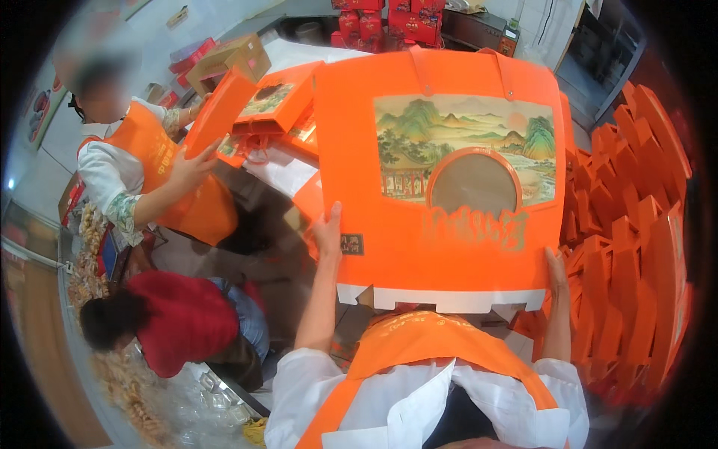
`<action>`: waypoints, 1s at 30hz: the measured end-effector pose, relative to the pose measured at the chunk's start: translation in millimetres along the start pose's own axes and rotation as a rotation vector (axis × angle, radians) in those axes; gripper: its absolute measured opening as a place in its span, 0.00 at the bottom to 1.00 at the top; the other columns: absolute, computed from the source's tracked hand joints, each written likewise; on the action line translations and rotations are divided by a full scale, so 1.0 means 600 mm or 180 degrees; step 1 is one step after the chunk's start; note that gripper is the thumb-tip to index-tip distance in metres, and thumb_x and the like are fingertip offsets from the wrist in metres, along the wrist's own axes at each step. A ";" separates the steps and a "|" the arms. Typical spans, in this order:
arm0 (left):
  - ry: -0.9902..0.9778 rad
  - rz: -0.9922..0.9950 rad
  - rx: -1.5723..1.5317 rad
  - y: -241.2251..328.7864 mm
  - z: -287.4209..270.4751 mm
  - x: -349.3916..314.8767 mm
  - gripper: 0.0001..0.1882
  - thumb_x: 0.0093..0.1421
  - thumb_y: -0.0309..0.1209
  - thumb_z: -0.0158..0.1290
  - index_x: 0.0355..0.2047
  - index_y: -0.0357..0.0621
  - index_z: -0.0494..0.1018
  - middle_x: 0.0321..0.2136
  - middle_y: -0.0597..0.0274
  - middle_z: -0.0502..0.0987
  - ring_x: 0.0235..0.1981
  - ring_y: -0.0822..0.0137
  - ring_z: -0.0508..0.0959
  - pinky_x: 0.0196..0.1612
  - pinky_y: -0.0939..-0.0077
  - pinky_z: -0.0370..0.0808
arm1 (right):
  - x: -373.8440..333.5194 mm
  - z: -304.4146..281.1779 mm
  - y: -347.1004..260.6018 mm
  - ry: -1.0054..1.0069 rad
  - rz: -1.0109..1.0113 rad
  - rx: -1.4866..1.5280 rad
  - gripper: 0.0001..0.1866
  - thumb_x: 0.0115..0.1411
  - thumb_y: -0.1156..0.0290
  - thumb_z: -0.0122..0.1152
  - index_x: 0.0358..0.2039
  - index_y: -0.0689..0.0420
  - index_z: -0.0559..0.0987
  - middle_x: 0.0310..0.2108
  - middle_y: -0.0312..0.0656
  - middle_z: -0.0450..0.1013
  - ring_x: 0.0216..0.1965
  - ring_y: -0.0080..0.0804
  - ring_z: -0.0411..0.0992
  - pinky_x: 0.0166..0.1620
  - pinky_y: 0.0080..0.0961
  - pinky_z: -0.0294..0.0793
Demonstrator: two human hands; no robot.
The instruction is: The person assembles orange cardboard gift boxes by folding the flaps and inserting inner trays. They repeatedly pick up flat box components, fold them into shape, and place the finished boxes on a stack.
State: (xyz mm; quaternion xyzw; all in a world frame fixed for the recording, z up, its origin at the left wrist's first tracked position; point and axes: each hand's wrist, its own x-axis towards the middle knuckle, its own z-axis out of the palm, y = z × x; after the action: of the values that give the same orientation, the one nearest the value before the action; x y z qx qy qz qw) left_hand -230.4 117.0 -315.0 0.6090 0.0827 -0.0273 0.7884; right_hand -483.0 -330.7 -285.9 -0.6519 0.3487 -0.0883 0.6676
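Note:
A large orange gift box (351, 165) is held up in front of my chest. Its face carries a printed mountain-and-river landscape, a round window and gold lettering, with a strap at the top and a white notched lower edge. My left hand (327, 230) grips its left side, fingers partly behind the panel. On the opposite side, lower down, my right hand (556, 267) grips the edge, most of its fingers hidden behind the box. Behind it, to the left, similar orange boxes (280, 93) lie on a white-covered table (280, 168).
At my left a co-worker in an orange apron (153, 153) holds another orange box panel (219, 108). A person in red (183, 318) bends over lower left, near clear plastic packaging (213, 408). Tall stacks of orange boxes (624, 269) fill the right. Red boxes (385, 26) stand at the back.

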 end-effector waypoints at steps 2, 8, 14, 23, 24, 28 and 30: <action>0.0066 0.0325 0.0075 -0.001 -0.006 0.001 0.20 0.57 0.38 0.51 0.42 0.32 0.70 0.35 0.63 0.74 0.33 0.74 0.72 0.37 0.79 0.69 | 0.000 0.014 -0.010 -0.0235 -0.0508 -0.0057 0.28 0.56 0.60 0.53 0.53 0.62 0.61 0.50 0.39 0.63 0.47 0.29 0.65 0.48 0.26 0.64; 0.0378 0.1033 0.0640 0.039 0.019 -0.004 0.19 0.57 0.41 0.51 0.32 0.33 0.72 0.26 0.70 0.71 0.29 0.79 0.67 0.33 0.79 0.67 | 0.013 0.006 -0.014 -0.0105 -0.0791 -0.0244 0.30 0.58 0.56 0.51 0.55 0.60 0.60 0.52 0.39 0.61 0.53 0.30 0.60 0.54 0.28 0.58; 0.0194 0.1199 0.0542 0.145 0.033 -0.005 0.19 0.57 0.42 0.50 0.33 0.33 0.71 0.28 0.64 0.73 0.28 0.76 0.69 0.32 0.78 0.68 | 0.016 0.064 -0.098 -0.0154 -0.1126 0.0267 0.29 0.59 0.56 0.50 0.55 0.62 0.60 0.52 0.41 0.63 0.50 0.32 0.64 0.48 0.28 0.68; -0.1794 0.1204 0.0968 0.213 -0.034 0.003 0.23 0.59 0.34 0.44 0.53 0.39 0.61 0.48 0.53 0.67 0.51 0.65 0.65 0.52 0.73 0.64 | -0.034 0.040 -0.168 -0.0647 -0.1400 0.0099 0.28 0.61 0.60 0.45 0.58 0.60 0.56 0.56 0.43 0.57 0.56 0.28 0.59 0.55 0.24 0.59; -0.2008 0.1254 0.1524 0.224 -0.048 0.011 0.23 0.59 0.34 0.43 0.54 0.39 0.61 0.48 0.52 0.67 0.50 0.64 0.66 0.52 0.72 0.64 | -0.034 0.025 -0.174 -0.0491 -0.1583 -0.0066 0.29 0.61 0.58 0.44 0.58 0.60 0.56 0.56 0.44 0.57 0.55 0.28 0.59 0.55 0.24 0.60; -0.1951 0.2592 0.1933 0.204 -0.073 -0.001 0.21 0.59 0.35 0.42 0.49 0.34 0.63 0.45 0.49 0.69 0.46 0.60 0.70 0.50 0.69 0.65 | 0.008 -0.001 -0.172 -0.3325 -0.0637 0.1544 0.30 0.61 0.53 0.41 0.58 0.60 0.56 0.56 0.49 0.57 0.54 0.33 0.61 0.54 0.27 0.61; -0.1958 0.1651 0.0623 0.179 -0.080 0.020 0.21 0.60 0.38 0.39 0.46 0.34 0.65 0.41 0.50 0.72 0.41 0.61 0.72 0.47 0.71 0.66 | 0.008 0.001 -0.179 -0.3203 -0.0738 0.1612 0.33 0.60 0.48 0.38 0.57 0.61 0.57 0.55 0.54 0.58 0.53 0.38 0.63 0.52 0.30 0.63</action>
State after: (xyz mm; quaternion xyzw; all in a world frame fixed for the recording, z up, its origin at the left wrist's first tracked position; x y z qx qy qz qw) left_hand -207.8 191.5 -226.1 0.6452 -0.3159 -0.0163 0.6954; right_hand -442.8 -347.5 -187.7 -0.4674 -0.1178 0.0795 0.8726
